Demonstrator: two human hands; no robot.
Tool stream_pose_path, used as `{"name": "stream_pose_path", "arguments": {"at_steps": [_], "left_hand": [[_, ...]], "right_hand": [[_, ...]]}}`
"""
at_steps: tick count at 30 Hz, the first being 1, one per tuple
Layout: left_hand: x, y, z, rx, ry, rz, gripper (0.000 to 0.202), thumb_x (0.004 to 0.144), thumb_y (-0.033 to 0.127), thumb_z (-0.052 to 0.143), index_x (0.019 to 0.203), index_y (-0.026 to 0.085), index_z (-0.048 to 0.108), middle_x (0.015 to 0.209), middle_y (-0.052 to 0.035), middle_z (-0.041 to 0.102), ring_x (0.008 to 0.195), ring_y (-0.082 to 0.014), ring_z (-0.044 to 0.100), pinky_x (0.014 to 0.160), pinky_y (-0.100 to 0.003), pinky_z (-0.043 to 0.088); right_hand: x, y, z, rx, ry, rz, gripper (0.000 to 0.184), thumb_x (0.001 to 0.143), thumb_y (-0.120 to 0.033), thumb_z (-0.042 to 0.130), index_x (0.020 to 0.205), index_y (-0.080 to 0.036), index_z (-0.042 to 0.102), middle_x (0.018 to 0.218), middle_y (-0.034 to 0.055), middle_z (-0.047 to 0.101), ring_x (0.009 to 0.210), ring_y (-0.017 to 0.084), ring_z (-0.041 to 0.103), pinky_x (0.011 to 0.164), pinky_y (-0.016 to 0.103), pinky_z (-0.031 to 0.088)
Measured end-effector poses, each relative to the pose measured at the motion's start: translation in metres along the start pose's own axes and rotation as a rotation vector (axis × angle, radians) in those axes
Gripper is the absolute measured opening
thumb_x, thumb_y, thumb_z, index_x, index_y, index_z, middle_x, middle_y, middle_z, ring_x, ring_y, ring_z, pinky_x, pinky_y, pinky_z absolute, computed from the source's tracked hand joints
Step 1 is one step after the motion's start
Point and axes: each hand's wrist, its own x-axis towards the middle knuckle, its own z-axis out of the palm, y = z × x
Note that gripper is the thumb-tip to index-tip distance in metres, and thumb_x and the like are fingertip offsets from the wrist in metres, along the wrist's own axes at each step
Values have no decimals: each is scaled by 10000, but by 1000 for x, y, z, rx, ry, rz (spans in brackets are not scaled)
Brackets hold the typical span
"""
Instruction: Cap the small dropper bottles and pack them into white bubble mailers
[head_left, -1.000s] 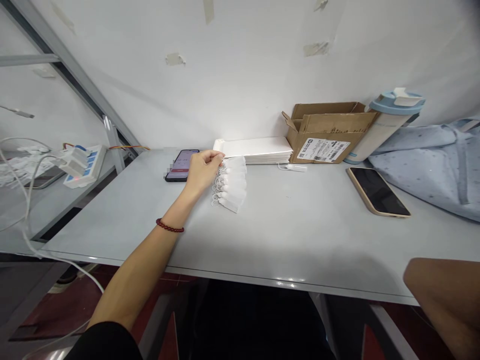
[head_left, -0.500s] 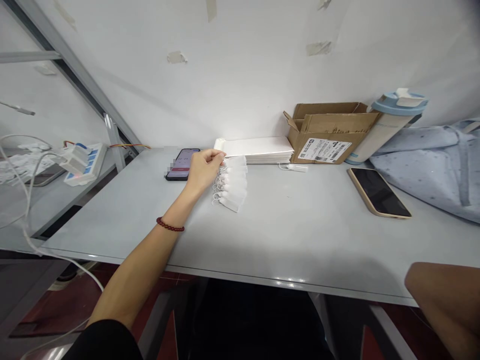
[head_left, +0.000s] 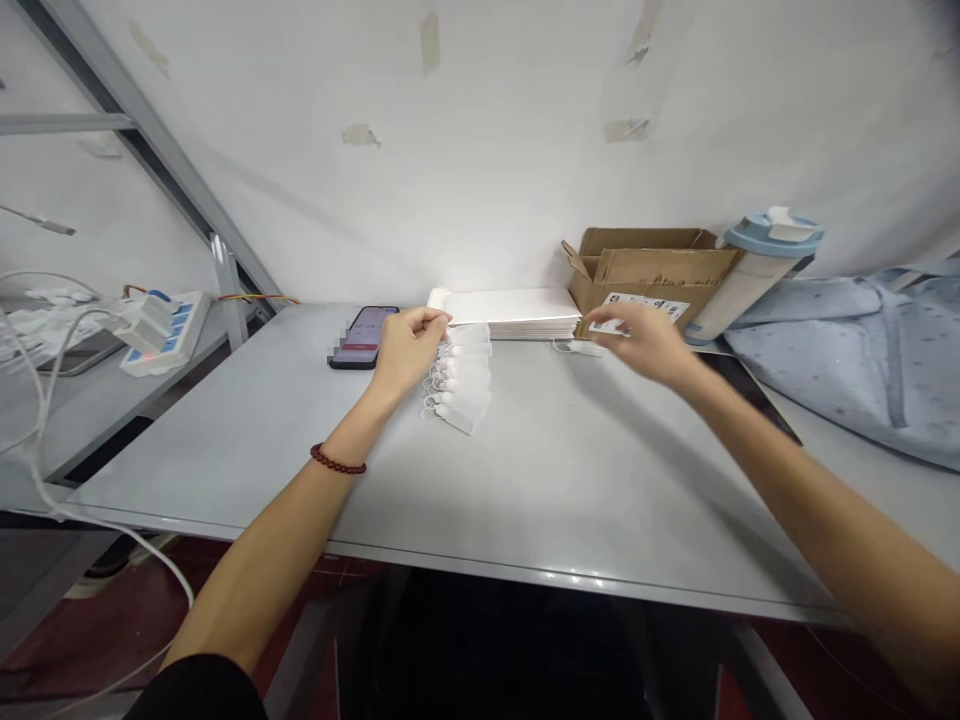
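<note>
On the left, a power strip (head_left: 169, 335) is set on a side surface, and on the grey table (head_left: 555, 480) a lit phone (head_left: 365, 340) is laid, its long axis slanted away toward the wall. Just right of it, the thumb and fingertips of the left hand (head_left: 411, 348) are brought together at the far end of the white tags (head_left: 463, 385); whether anything is pinched there cannot be told. The tags are overlapped in a row running toward the wall, each with its loop pointed left and its long axis laid roughly left to right, the nearest tilted toward the viewer at its right end. Behind them, a white stack (head_left: 514, 303) is laid lengthwise along the wall. At its right end a single tag (head_left: 586, 348) is seen, loop also pointed left, body partly covered by the right hand (head_left: 646, 343), whose grip is released, fingers parted. Beyond that hand are seen a cardboard box (head_left: 660, 265), a leaning bottle (head_left: 750, 290) and a pale blue bag (head_left: 840, 345).
</note>
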Motion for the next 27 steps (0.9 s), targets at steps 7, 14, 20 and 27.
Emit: {"name": "stream_pose_path", "arguments": {"at_steps": [7, 14, 20, 27], "left_hand": [[-2, -2, 2, 54, -28, 37, 195, 767, 289, 544, 784, 146, 675, 641, -13, 623, 559, -116, 535, 528, -216, 396], [-32, 32, 15, -44, -236, 29, 174, 798, 266, 560, 836, 150, 684, 697, -22, 642, 560, -105, 547, 516, -214, 420], [-49, 46, 27, -171, -531, -100, 239, 830, 305, 555, 961, 144, 672, 818, -70, 680, 562, -115, 584, 464, -226, 448], [-48, 41, 33, -340, -578, -232, 375, 881, 299, 515, 1206, 118, 563, 991, -127, 651, 645, -124, 615, 483, -229, 490]], "right_hand": [[-7, 9, 30, -84, -96, 99, 288, 811, -154, 498, 1073, -130, 616, 1138, 169, 644, 1097, 317, 569, 939, 490, 415], [-55, -54, -6, 1149, -130, 408, 279, 798, -409, 616, 973, -194, 645, 999, 71, 675, 878, 209, 663, 906, 412, 473], [-76, -87, -11, 1432, -259, 492, 198, 793, -350, 643, 924, -206, 674, 943, 44, 690, 876, 199, 674, 960, 406, 446], [-82, -92, -8, 1499, -348, 477, 202, 817, -333, 627, 956, -199, 684, 945, 49, 703, 911, 213, 679, 986, 412, 439]]}}
